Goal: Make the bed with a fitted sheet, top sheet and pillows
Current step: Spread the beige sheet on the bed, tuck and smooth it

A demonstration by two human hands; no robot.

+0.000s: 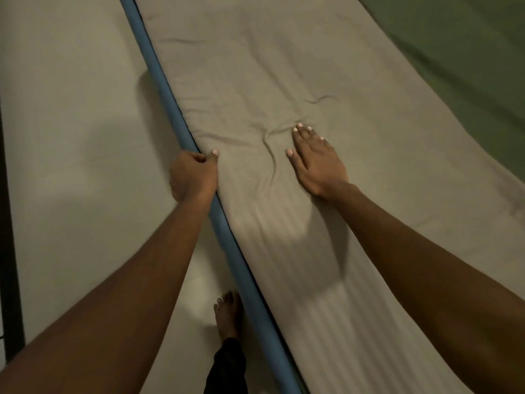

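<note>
The grey sheet (284,81) covers the mattress, which runs from the lower right of the frame up to the top centre. It lies mostly flat, with a knot of wrinkles (270,146) bunched at the middle of the frame and a few fainter creases higher up. Whether it is the fitted sheet or the top sheet cannot be told, though it looks pulled tight down to the blue edge strip (159,78) on its left, so the first layer seems nearly on. A green cloth (468,52) lies at the upper right, and no pillows are in view, so most of the task appears not yet done. The left hand (193,174) sits at the mattress side, its fingers curled and its thumb laid on top, pinching the sheet's edge where it meets the blue strip. The right hand (315,160) lies palm down on the sheet just right of the wrinkles, its fingers straight and slightly spread, pressing the cloth. Both arms reach forward, nearly straight. A pale floor (71,137) fills the left, with a bare foot (227,314) at the bottom centre
</note>
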